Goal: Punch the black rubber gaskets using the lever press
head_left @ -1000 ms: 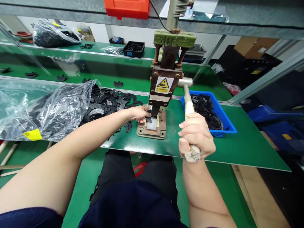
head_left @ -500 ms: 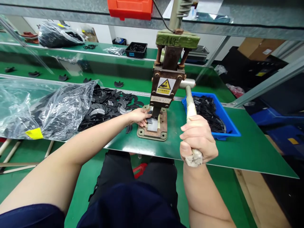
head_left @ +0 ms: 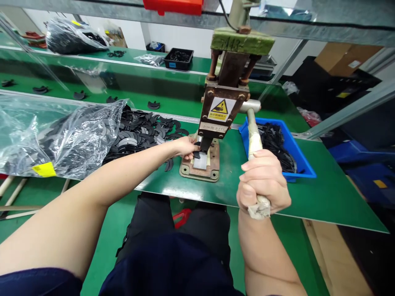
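My left hand (head_left: 187, 147) pinches a small black curved part (head_left: 196, 154) on the metal plate under the ram of a hand press (head_left: 219, 105). The ram's lower end sits right beside my fingertips. Wrapped around the press's taped lever handle (head_left: 254, 137) is my right hand (head_left: 265, 181), closed in a fist to the right of the press. The press base (head_left: 212, 170) rests on the green worktable. To the left, a heap of black curved parts (head_left: 138, 131) spills out beside a clear plastic bag (head_left: 68, 139). My fingers partly hide the held part.
A blue bin (head_left: 300, 160) of black parts stands right of the press. Single curved parts (head_left: 153, 105) lie spaced along the green strip behind. A metal shelf (head_left: 185, 16) with a red box (head_left: 173, 5) crosses overhead. A black tray (head_left: 179, 61) sits farther back.
The whole view has shifted slightly, with the press now a little farther right in it. My left hand stays at the press plate with the part, and my right hand keeps hold of the lever.
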Demonstrator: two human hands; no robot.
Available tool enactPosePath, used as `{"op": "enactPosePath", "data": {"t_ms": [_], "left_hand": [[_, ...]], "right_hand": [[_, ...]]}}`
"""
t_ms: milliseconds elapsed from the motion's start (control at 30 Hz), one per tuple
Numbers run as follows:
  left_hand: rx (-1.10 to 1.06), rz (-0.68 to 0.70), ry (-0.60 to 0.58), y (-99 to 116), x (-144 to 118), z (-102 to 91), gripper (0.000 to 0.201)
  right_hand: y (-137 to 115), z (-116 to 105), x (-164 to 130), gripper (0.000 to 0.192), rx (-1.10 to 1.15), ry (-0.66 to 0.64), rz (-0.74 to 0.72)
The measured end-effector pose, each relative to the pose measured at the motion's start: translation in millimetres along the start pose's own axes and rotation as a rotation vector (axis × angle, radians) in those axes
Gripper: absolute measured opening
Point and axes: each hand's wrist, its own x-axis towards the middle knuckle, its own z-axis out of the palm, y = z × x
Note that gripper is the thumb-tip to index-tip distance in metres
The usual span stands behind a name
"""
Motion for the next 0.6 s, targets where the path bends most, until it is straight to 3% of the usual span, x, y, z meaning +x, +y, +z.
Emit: {"op": "enactPosePath", "data": {"t_ms": [200,367,500,600], "left_hand": [[-0.060,0.041,-0.020,-9.6,0.6,0.1,0.034],[-0.200,0.120,-0.064,-9.7,-15.5,-8.6,0.045],[-0.177,0.359,-0.212,-2.0,-37.6,-48.2,0.048],[0.178,0.512,-0.049,-10.0,-48.1,-91.0,0.040]], "right_hand": [[4.8,-1.2,0.4,0.028,0.022,-0.008,-0.047],[4.2,-6.8,1.2,0.026,0.015,-0.073,-0.029],[7.3,-3.8,0.5,0.030,0.014,-0.030,-0.055],[9.4,-1.1,0.4,0.033,0.025,-0.012,-0.070]]}}
